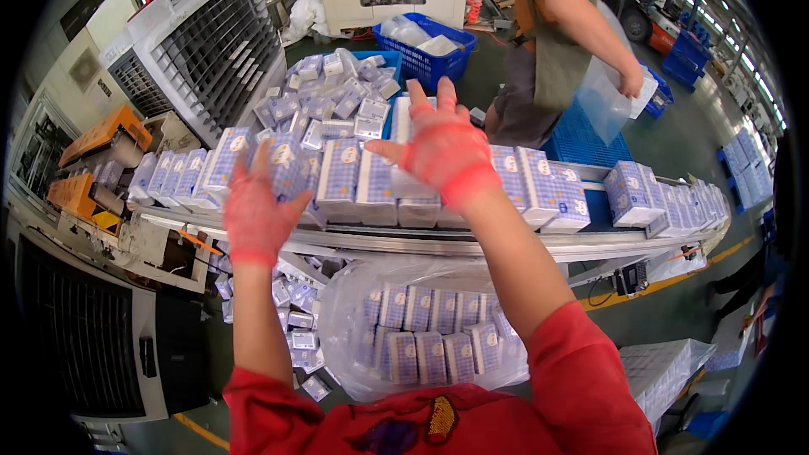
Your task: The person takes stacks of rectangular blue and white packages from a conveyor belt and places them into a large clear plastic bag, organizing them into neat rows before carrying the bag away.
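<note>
A row of blue-and-white checked tissue packs stands on the conveyor in front of me. My left hand, in a reddish mesh glove, is over the left part of the row. Its fingers are stretched and apart, somewhat blurred, against a tilted pack; whether they touch it I cannot tell. My right hand, gloved the same way, reaches over the middle of the row with fingers and thumb spread. It partly covers a pale upright pack, and any contact there is hidden.
Loose packs heap in a blue crate beyond the belt. Below it, a clear plastic bag holds rows of packs; more lie scattered beside it. A grey louvred machine stands left. A co-worker handles a plastic bag at the far right.
</note>
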### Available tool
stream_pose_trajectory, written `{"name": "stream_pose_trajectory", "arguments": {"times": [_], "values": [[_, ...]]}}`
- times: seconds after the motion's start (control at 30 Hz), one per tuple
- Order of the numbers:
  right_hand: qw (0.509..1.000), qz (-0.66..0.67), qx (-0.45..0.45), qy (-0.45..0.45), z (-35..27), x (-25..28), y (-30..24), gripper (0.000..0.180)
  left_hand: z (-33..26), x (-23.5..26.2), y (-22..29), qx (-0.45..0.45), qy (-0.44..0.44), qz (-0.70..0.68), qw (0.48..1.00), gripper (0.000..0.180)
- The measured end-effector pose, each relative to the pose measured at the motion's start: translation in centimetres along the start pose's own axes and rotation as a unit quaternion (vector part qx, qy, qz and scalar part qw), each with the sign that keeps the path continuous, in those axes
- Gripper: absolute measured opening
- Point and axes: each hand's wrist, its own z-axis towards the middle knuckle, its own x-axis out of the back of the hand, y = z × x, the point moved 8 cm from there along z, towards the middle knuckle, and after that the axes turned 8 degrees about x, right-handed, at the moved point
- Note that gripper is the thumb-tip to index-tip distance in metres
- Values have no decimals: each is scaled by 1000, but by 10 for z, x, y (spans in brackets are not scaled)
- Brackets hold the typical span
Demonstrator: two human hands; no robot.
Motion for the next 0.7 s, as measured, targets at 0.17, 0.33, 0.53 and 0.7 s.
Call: {"name": "stream_pose_trajectory", "arguments": {"times": [0.17,0.33,0.53,0.7], "values": [[988,27,-83,-126,23,-45,57,78,48,-57,-74,53,-153,-296,941,73],[884,439,-149,64,-49,-3,161,76,29,16,-114,123,-13,-608,784,37],[759,569,-92,302,-76,17,120,58,-1,-35,-150,187,204,-661,697,30],[939,171,10,299,40,-49,-1,74,73,-89,-65,170,74,-446,875,56]]}}
